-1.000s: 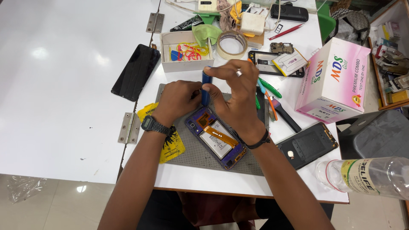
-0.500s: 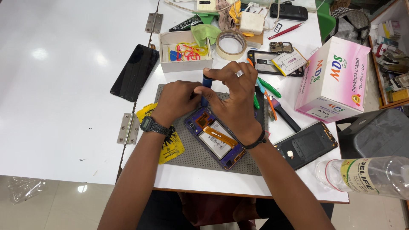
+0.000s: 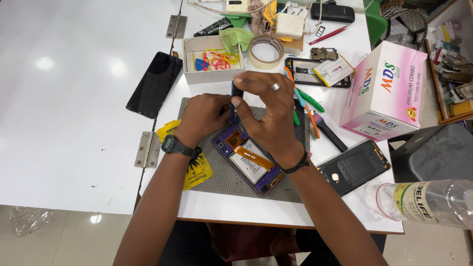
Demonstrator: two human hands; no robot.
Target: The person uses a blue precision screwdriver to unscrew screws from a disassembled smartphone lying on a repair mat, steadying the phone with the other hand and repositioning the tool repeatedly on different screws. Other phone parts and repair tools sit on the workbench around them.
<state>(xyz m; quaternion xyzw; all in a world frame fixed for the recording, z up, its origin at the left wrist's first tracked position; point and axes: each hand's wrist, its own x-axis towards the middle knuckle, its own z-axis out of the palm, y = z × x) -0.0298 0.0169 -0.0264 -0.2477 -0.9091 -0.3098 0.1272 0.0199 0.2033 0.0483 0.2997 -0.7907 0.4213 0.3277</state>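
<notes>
While both forearms reach in from the near edge of the white table (image 3: 74, 162), a clear plastic bottle (image 3: 428, 204) lies on its side at the near right corner. Just beyond the edge sits a grey perforated work mat (image 3: 221, 177), and on it lies an opened phone (image 3: 249, 158) with a purple frame, its back off, battery and an orange flex cable showing. A yellow packet (image 3: 197, 170) pokes out from under the left wrist, which wears a black digital watch (image 3: 172, 146). To the right of the mat rests a dark phone back cover (image 3: 352, 167).

Over the far end of the opened phone, the left hand (image 3: 204, 116) is curled closed, its fingers pressed against a slim blue tool (image 3: 236, 101) that stands roughly upright. The right hand (image 3: 268, 111), with a ring on one finger, is closed around the top of the same blue tool, thumb and fingertips pinching it from above. Whether the tool's tip touches the phone cannot be told.

Farther out, green and orange hand tools (image 3: 308, 101) lie beside the right hand, and a pink and white box (image 3: 384, 91) stands to the right. A black phone screen (image 3: 154, 83) lies to the left. Beyond the hands are a small white tray (image 3: 213, 74) of coloured picks, then a roll of tape (image 3: 265, 50).
</notes>
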